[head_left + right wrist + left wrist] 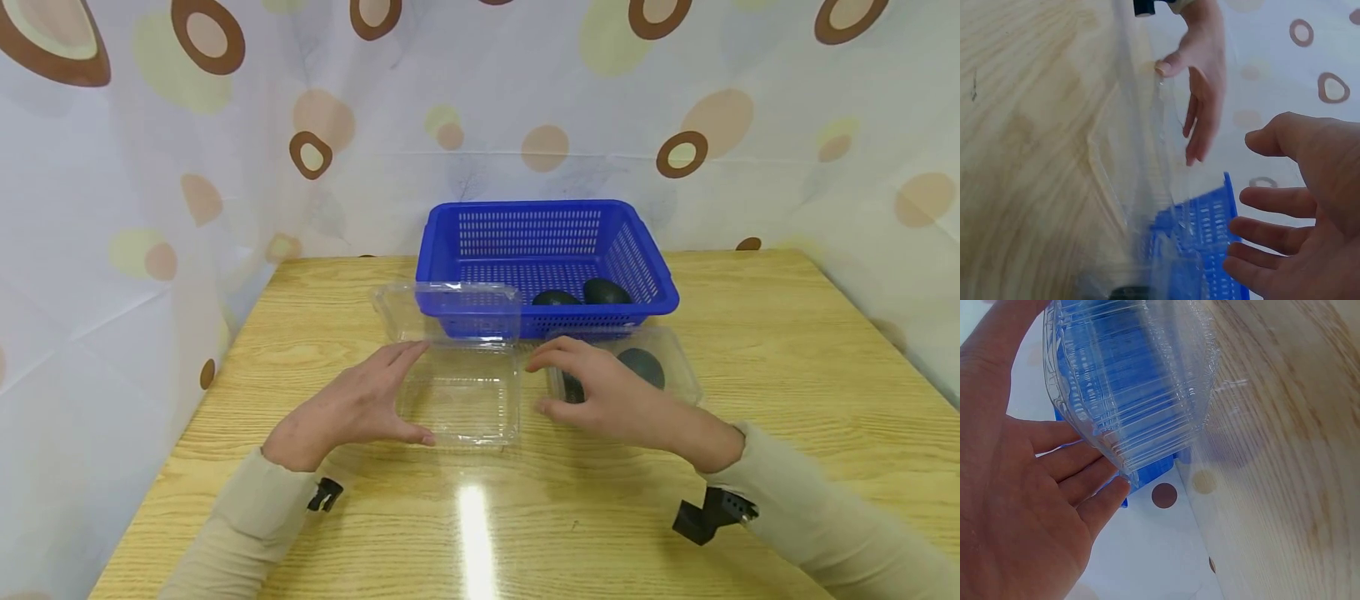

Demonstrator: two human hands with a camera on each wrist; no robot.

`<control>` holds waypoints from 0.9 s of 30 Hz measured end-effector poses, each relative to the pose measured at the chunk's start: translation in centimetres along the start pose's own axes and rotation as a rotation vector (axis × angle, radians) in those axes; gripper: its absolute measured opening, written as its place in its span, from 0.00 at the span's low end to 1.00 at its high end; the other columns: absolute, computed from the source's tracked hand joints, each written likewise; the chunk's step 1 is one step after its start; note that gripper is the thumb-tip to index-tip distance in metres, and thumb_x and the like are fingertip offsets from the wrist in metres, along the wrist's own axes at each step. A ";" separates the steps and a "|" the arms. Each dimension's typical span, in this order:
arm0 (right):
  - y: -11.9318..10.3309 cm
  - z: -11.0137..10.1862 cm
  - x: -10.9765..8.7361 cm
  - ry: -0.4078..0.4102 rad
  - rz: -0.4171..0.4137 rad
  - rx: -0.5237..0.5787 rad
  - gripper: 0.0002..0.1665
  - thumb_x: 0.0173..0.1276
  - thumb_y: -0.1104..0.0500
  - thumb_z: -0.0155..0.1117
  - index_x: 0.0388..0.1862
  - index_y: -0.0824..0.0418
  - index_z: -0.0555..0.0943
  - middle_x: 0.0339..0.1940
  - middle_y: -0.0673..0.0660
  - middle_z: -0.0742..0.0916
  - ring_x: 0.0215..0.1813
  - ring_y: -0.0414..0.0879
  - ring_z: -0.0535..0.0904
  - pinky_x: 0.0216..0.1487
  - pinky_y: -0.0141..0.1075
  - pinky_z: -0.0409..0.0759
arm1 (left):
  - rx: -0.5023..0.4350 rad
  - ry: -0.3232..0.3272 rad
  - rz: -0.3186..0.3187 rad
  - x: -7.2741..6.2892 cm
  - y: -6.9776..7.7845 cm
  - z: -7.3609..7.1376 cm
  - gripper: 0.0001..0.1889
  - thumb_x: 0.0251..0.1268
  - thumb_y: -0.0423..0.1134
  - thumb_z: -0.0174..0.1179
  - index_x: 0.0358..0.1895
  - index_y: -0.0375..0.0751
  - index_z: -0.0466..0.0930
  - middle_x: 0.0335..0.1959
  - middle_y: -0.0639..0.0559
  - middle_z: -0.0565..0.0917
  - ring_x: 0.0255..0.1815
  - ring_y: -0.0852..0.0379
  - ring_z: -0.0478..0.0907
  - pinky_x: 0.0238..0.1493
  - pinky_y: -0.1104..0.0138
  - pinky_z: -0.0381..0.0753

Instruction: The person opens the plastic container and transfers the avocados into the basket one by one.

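An empty clear plastic clamshell container [459, 400] lies on the table with its lid [450, 310] raised at the back, against the basket. My left hand [352, 404] is at its left side, thumb by the front corner and fingers by the back. In the left wrist view, those fairly straight fingers touch the container's rim [1088, 434]. My right hand [607, 392] is apart from this container's right side, fingers spread and holding nothing. Beneath and behind the right hand, a second clear container [678, 367] holds dark avocados [642, 367], partly hidden by the hand.
A blue perforated basket [543, 325] stands behind the containers, with avocados [606, 292] at its near right. The wooden table [787, 333] runs to a patterned cloth [525, 108] at the back and sides. Black wrist mounts [712, 512] hang below the sleeves.
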State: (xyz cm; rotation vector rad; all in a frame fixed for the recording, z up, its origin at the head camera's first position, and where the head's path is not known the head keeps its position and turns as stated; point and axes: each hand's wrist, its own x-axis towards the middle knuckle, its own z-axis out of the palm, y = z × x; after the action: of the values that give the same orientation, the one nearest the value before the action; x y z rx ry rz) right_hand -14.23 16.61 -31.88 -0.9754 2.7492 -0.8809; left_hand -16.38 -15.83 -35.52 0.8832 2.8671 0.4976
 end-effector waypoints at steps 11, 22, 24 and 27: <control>-1.0 3.5 0.5 -0.033 -0.036 -0.064 0.41 0.64 0.50 0.70 0.73 0.59 0.67 0.73 0.61 0.70 0.73 0.58 0.68 0.67 0.54 0.74 | 0.006 0.007 0.007 0.0 -0.1 0.1 0.65 0.41 0.70 0.72 0.79 0.39 0.50 0.76 0.40 0.62 0.76 0.42 0.61 0.73 0.49 0.67; -1.1 5.9 1.6 -0.082 -0.033 -0.172 0.57 0.63 0.37 0.68 0.81 0.59 0.52 0.82 0.62 0.54 0.81 0.60 0.53 0.74 0.57 0.65 | 0.014 0.013 0.000 -0.1 0.0 0.1 0.65 0.40 0.71 0.72 0.79 0.39 0.51 0.76 0.40 0.62 0.76 0.42 0.62 0.72 0.49 0.68; -1.2 6.3 1.7 -0.081 -0.027 -0.203 0.58 0.63 0.36 0.68 0.80 0.61 0.53 0.82 0.63 0.54 0.81 0.61 0.52 0.74 0.57 0.64 | 0.011 0.013 0.004 -0.1 0.0 0.1 0.65 0.40 0.71 0.72 0.79 0.40 0.51 0.76 0.40 0.62 0.76 0.42 0.62 0.72 0.49 0.68; -1.3 6.5 1.9 -0.078 -0.009 -0.251 0.57 0.63 0.36 0.68 0.79 0.64 0.55 0.82 0.64 0.54 0.81 0.62 0.52 0.75 0.57 0.63 | 0.011 0.016 0.009 -0.1 -0.1 0.1 0.65 0.40 0.71 0.72 0.79 0.40 0.50 0.76 0.40 0.62 0.76 0.42 0.61 0.73 0.50 0.67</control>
State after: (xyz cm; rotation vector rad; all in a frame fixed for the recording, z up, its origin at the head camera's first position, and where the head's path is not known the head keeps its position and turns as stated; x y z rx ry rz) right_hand -13.27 11.42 -36.38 -1.0360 2.8377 -0.4941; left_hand -16.34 -15.91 -35.68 0.8982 2.8846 0.4920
